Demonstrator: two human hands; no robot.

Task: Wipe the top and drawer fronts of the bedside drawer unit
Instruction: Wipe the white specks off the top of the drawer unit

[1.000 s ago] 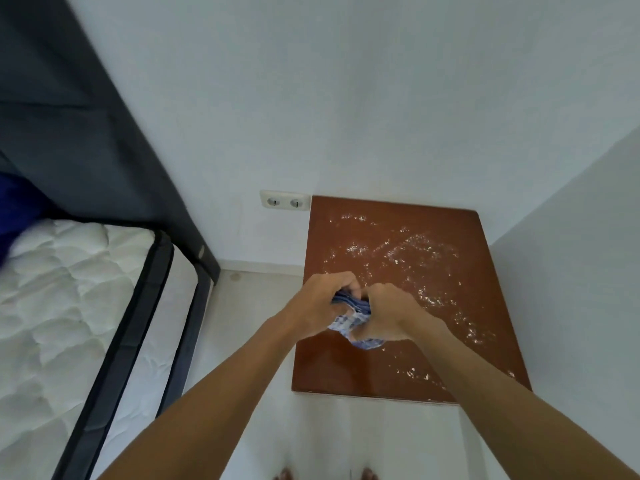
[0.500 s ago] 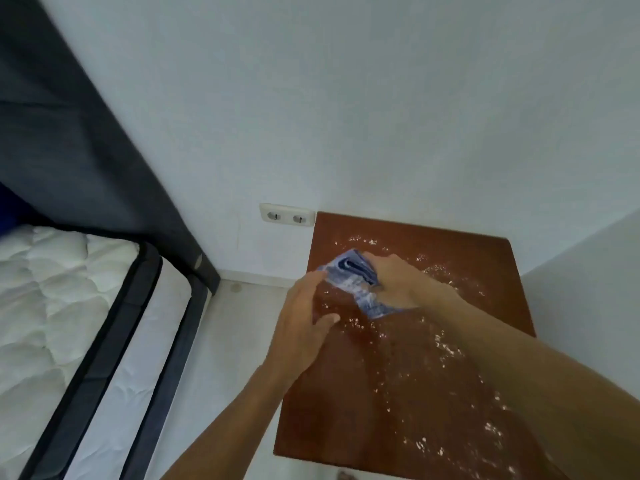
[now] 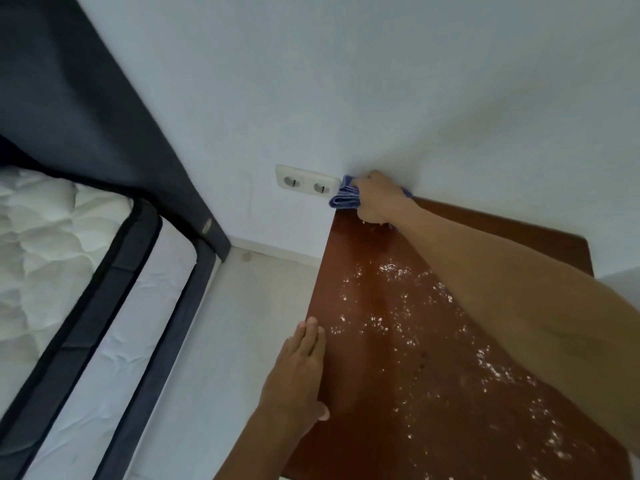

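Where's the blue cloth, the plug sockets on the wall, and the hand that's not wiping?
blue cloth (image 3: 343,198), head view, on the folded part sticking out left of the right hand.
plug sockets (image 3: 306,184), head view, on the plate between the two outlets.
left hand (image 3: 298,372), head view, on its back.

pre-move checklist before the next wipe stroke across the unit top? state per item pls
1. Cloth gripped in right hand: ok.
2. Cloth at the far left corner of the top, by the wall: ok.
3. Clear of the wall socket: not ok, cloth edge is right against it.
4. Left hand flat on the top's left edge, steadying: ok.
5. Wet droplets left on the top: not ok, many remain.
6. Drawer fronts: cannot tell, out of view.
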